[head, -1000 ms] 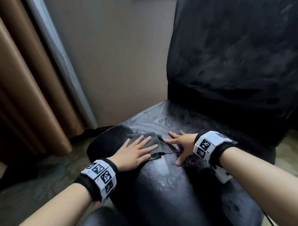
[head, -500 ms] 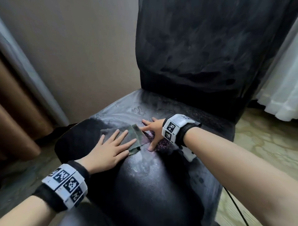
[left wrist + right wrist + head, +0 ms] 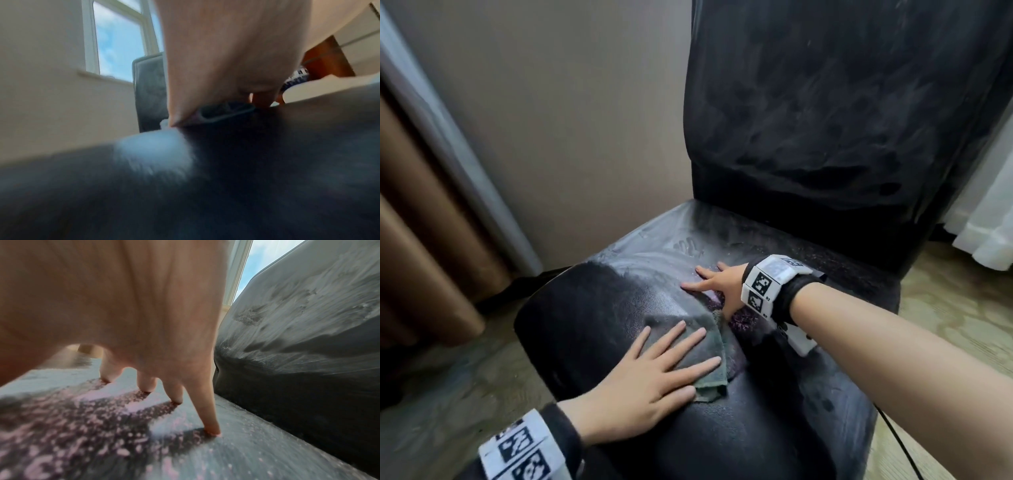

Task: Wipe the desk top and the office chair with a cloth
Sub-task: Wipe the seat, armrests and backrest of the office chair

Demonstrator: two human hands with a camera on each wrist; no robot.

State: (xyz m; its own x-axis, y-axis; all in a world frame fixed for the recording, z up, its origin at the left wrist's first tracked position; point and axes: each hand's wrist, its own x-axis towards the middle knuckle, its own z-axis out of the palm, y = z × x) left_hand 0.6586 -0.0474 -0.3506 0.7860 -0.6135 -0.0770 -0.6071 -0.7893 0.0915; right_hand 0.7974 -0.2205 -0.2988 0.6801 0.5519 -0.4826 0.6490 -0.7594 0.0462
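Note:
A black leather chair fills the head view, its seat dusty and its backrest streaked with dust. A grey-green cloth lies on the front left of the seat. My left hand presses flat on the cloth with straight, spread fingers. Further back on the seat my right hand rests flat on the bare leather, fingers spread, its thumb near the cloth's far edge. In the right wrist view the fingertips touch the seat amid pinkish dust specks. The left wrist view shows the cloth under my palm.
A beige wall stands to the left of the chair, with a brown curtain at the far left. A white curtain hangs at the right. Patterned floor surrounds the chair. A thin black cable runs down at the lower right.
My left hand has slid the cloth toward me along the seat, leaving a darker wiped patch. The right hand has stayed flat on the seat. The head view has turned toward the chair back.

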